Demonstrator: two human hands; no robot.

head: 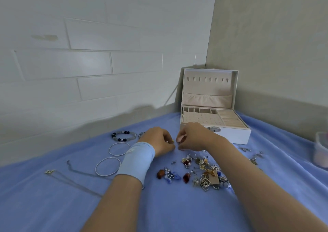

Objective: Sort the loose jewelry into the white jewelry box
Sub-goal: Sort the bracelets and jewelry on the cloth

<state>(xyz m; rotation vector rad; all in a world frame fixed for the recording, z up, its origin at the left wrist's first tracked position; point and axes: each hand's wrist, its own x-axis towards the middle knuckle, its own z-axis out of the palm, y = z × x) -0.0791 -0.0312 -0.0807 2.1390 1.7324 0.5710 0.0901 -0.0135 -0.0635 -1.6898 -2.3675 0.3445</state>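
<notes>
A bench covered with light blue cloth [53, 205] fills the lower frame. The open white jewelry box [230, 134] stands right of centre, near the wall corner. A heap of loose mixed jewelry [200, 171] lies below it. Above the heap, the left hand [158, 140] and right hand [193, 137] meet with curled fingers. Two thin silver bangles [108, 149] lie at left. Both hands pinch a tiny metal piece [174, 142].

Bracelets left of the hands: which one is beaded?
The farthest bracelet has dark and grey beads; the two bangles nearer the camera are plain thin silver hoops.
</notes>
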